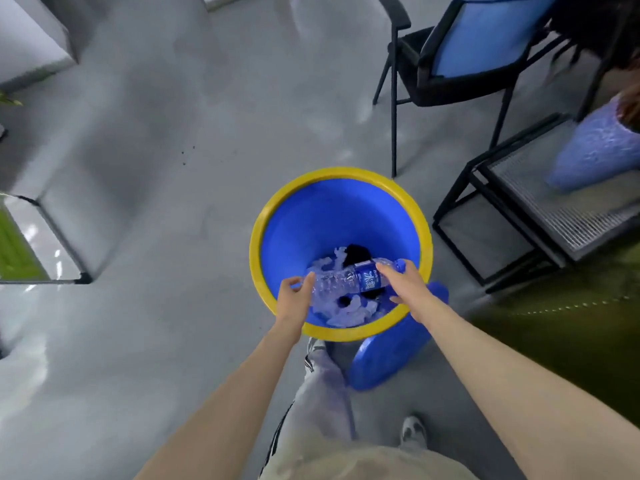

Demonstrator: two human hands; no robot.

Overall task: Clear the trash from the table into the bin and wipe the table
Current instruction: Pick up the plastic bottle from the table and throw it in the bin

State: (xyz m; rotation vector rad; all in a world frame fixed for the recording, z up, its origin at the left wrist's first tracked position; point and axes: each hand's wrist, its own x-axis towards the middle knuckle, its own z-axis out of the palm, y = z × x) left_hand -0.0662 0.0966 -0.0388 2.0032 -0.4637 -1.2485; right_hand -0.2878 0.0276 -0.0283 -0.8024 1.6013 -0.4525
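Bottle [349, 280] | gripped both ends | over bin [341, 209] mouth, inside rim

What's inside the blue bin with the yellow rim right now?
At the bottom of the blue plastic bin: crumpled pale scraps and something black. The clear plastic bottle, held in both hands over the opening, covers the rest.

Light: bright, even, diffuse, cool | Glare: pale sheen patches on grey floor [145, 161] | Shadows: soft, faint, under the chair [450, 57] | Blur: left and top edges smeared, centre fairly sharp | Distortion: strong wide-angle bending, straight lines curve near edges
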